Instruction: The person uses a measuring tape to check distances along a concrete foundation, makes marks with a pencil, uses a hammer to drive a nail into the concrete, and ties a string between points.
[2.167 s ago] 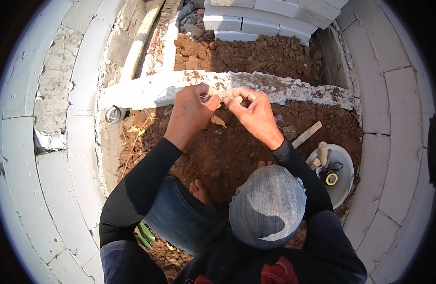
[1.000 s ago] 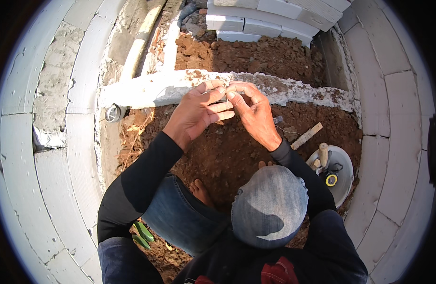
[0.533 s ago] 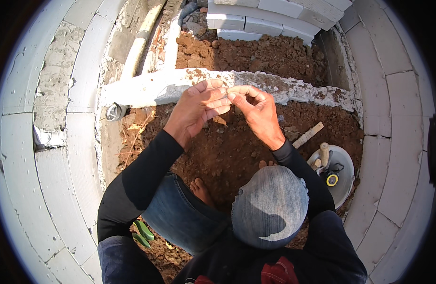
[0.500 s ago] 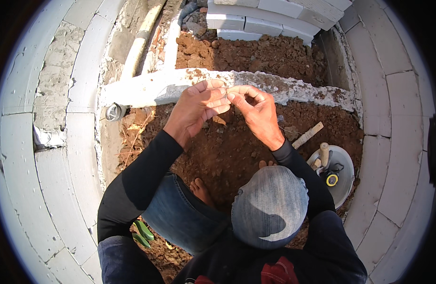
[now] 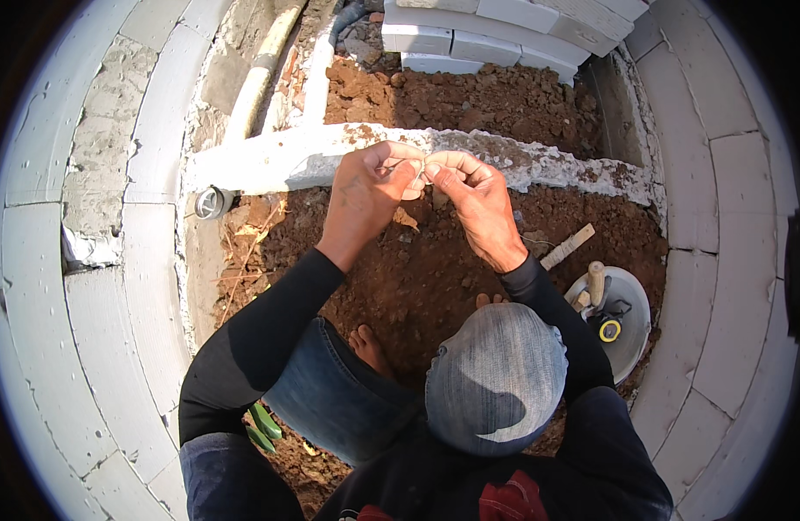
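My left hand [image 5: 365, 198] and my right hand [image 5: 480, 207] meet fingertip to fingertip above the concrete beam's near edge. Each pinches a thin string, of which only a little shows between the fingers. Beside my right wrist, a loose strand of string [image 5: 532, 240] runs to a short wooden stick [image 5: 568, 247] wound with pale string, lying on the soil. My left thumb and fingertips are pressed together, and my right thumb and index finger are closed too. Exactly how the string is looped between them is too small to tell.
Block walls [image 5: 44, 321] rise on both sides. A rough concrete beam [image 5: 556, 165] crosses ahead, with pale pipes [image 5: 263, 74] and stacked white blocks [image 5: 417, 39] beyond. To the right, a bucket [image 5: 630, 339] holds a wooden-handled tool [image 5: 596, 280] and a tape measure [image 5: 609, 331].
My left hand has turned, its fingers curling in closer around the string, its back now more visible. My right hand has shifted slightly to the right, still pinching.
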A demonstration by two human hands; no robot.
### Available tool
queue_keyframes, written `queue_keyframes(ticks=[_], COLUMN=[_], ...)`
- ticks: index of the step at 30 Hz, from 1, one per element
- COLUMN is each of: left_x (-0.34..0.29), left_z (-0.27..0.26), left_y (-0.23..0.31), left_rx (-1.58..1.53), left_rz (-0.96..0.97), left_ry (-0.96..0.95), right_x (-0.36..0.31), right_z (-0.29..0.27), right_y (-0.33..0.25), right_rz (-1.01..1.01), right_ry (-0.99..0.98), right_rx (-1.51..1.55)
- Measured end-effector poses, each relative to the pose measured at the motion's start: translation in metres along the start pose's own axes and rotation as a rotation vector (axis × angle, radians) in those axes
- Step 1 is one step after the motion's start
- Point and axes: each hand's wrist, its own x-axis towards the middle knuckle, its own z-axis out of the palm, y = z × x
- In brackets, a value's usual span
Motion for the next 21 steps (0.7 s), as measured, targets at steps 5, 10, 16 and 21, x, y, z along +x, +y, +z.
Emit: queue_keyframes(ticks=[5, 10, 16, 21], left_x=[-0.0018, -0.0011, -0.0013, -0.001], left_z=[0.0005, 0.0007, 0.0021, 0.0017], left_y=[-0.0002, -0.0015, -0.0017, -0.0027], left_rx=[0.052, -0.017, -0.043, 0.029], left_rz=[0.055, 0.037, 0.024, 0.017], left_ry=[-0.005, -0.012, 0.012, 0.003], right_x=[0.0016, 0.0008, 0.0, -0.0011], right_z=[-0.0029, -0.0024, -0.0028, -0.0049], right_y=[0.004, 0.0061, -0.003, -0.0003], right_rz=[0.064, 0.003, -0.101, 0.048], right_ry=[0.019, 0.021, 0.001, -0.001], right_rx=[0.164, -0.071, -0.467, -0.202])
